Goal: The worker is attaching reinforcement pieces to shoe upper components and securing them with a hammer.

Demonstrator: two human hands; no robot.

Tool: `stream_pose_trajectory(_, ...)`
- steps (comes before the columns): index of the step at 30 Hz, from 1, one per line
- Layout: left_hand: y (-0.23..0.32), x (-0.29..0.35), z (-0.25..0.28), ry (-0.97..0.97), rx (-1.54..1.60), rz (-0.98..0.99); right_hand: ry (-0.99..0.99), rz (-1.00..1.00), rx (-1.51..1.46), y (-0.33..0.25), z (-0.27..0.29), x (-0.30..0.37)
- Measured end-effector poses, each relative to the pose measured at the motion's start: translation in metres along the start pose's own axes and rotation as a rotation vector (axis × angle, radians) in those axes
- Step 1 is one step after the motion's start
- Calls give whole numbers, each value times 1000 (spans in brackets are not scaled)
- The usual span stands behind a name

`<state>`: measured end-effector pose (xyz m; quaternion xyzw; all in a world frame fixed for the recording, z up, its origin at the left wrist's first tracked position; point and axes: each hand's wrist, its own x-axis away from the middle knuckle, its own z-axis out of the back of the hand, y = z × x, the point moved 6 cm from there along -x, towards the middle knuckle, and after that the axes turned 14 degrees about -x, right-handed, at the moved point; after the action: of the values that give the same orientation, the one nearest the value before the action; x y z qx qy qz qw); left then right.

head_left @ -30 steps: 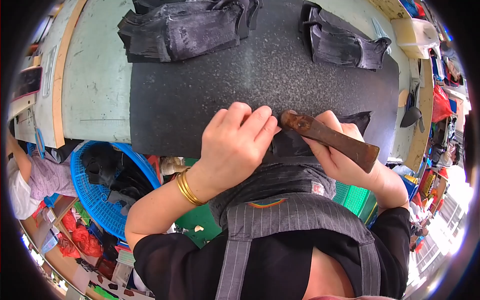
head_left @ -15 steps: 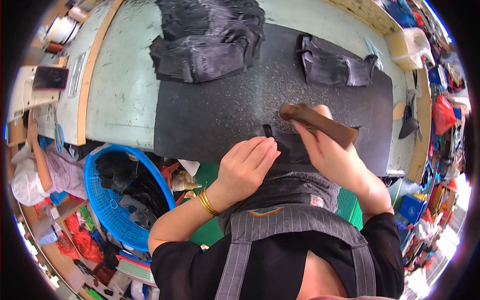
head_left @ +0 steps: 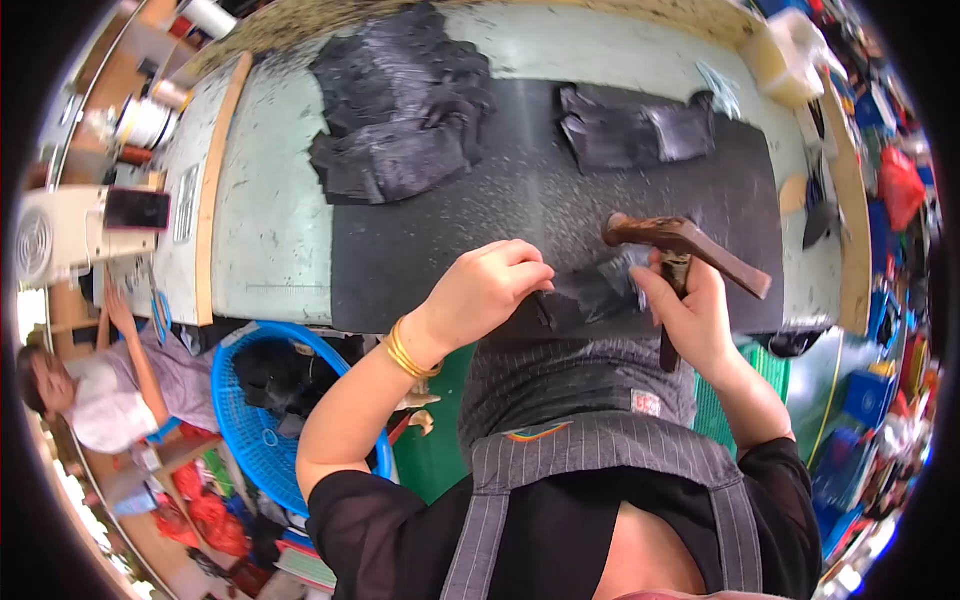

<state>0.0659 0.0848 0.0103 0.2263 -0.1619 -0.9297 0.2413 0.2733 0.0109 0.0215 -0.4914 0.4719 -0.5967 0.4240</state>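
Note:
A hammer with a long, rusty brown head (head_left: 690,240) is in my right hand (head_left: 698,312), whose fingers wrap its short dark handle. The thumb and forefinger of that hand are at the right end of a black, leather-like piece (head_left: 592,292). My left hand (head_left: 492,284) pinches the same piece at its left end. Between the hands the piece slants over the near part of a dark work mat (head_left: 420,255). A big stack of similar black pieces (head_left: 395,120) lies at the far left of the mat, and a smaller pile (head_left: 640,132) at the far right.
Left of my lap stands a blue plastic basket (head_left: 232,420) with black pieces inside. A wooden strip (head_left: 222,190) and a phone (head_left: 137,209) are on the left. At the right are a wooden ledge (head_left: 852,230) and a white container (head_left: 785,68). Another person (head_left: 125,400) sits at the left.
The hammer has shifted right and now hangs higher on the right hand's handle grip. The black piece's right end has come up to my right fingers. My view has turned slightly.

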Motion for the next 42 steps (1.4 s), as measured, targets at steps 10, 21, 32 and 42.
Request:
stream_pose_trajectory(10,48,-1,-24,123,241,581,-6,600,407,11,-33,48)
stream_pose_trajectory(21,48,20,-54,208,925,971,-117,1015,371,6,-26,60)
stream_pose_trajectory(32,35,26,-44,302,1093,1035,-289,1013,354,5,-40,63)
stream_pose_trajectory(42,19,25,-29,171,906,911,-495,413,193,-31,-23,-51)
